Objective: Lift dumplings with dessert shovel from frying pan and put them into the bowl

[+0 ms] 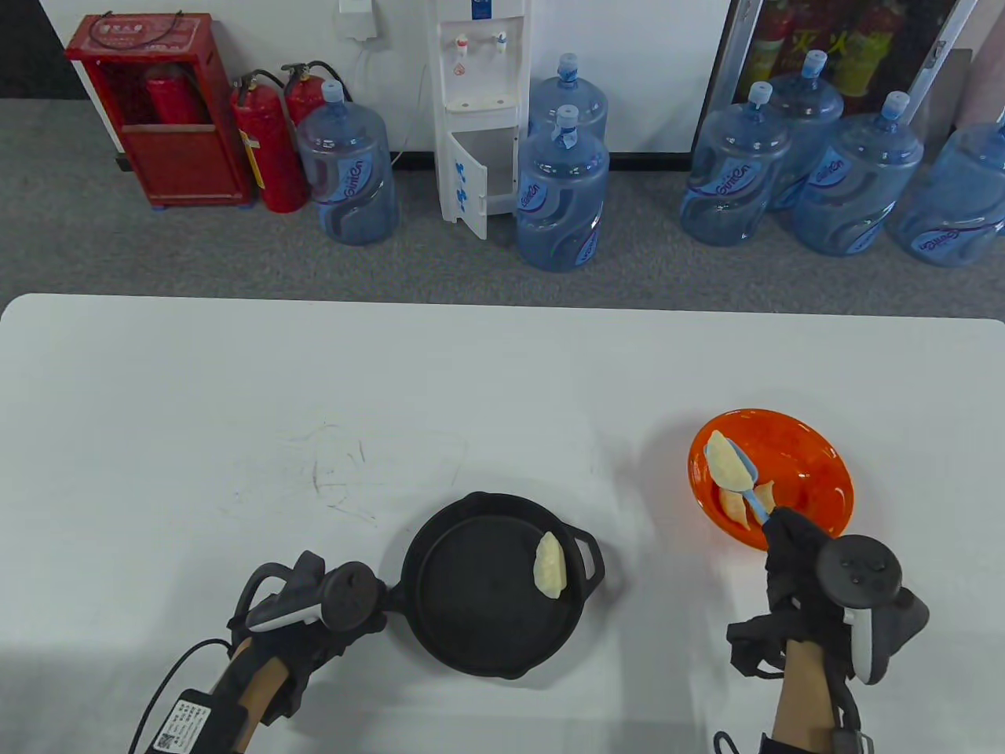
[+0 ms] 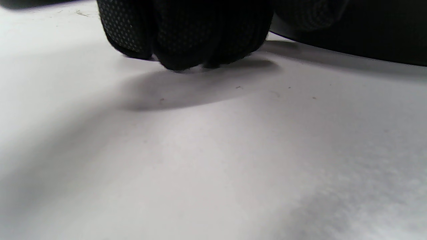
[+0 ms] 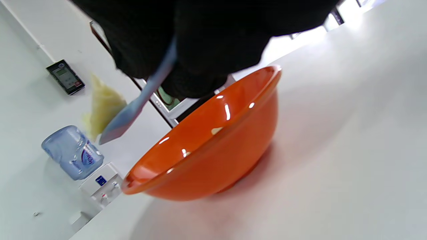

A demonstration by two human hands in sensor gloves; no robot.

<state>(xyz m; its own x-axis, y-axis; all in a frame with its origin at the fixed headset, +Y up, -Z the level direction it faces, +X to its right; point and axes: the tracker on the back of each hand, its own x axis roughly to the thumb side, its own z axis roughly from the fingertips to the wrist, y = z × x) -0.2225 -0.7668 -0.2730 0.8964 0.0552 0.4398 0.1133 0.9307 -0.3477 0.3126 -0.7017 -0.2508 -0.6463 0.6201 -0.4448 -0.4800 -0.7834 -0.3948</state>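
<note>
The right hand (image 1: 793, 550) hangs over the near edge of the orange bowl (image 1: 816, 455), its grip clamped on the handle of the pale blue dessert shovel (image 1: 746, 483). The shovel's blade is held above the bowl's inside, and one dumpling (image 1: 729, 465) lies on it. In the right wrist view the shovel (image 3: 133, 110) slants down out of the gloved fingers (image 3: 200, 66), with the dumpling (image 3: 101, 106) beside its blade, above the bowl's rim (image 3: 213, 133). At least one more dumpling (image 1: 734, 506) lies inside the bowl, by its near wall (partly hidden under the shovel handle).

The black frying pan (image 1: 487, 597) sits on the white counter (image 1: 235, 393), left of the bowl and apart from it. One dumpling (image 1: 550, 565) rests in the pan, close to its right rim.

The left hand (image 1: 314, 620) is at the pan's left side, where the handle is. The tracker hides its fingers from above. The left wrist view shows the fingers (image 2: 186, 36) curled, with the knuckles down at the counter (image 2: 213, 160), so the grip looks wrapped around the pan handle, though the handle itself cannot be made out there.

Beyond the counter, on the grey floor, stand blue water jugs (image 1: 561, 196), a white water dispenser (image 1: 479, 110) and red fire extinguishers (image 1: 267, 149).
</note>
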